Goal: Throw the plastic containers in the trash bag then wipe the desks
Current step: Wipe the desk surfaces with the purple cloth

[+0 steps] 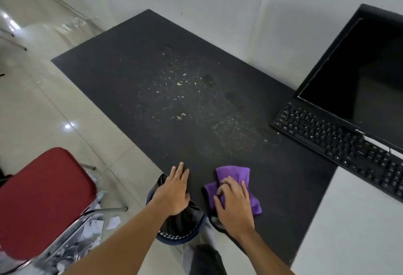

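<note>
Presently, the left hand [173,189] lies flat, fingers straight and together, on the near edge of the black counter [130,61]. The right hand [234,205] grips a bunched purple cloth [232,173] against the counter just beside it. Pale crumbs [178,91] litter the middle. A keyboard [340,141] and monitor [359,74] occupy the right. The bagged trash bin [181,222] sits below the left hand, beside a red chair [41,196].

Head camera looks down, close over the desk [130,48]
</note>
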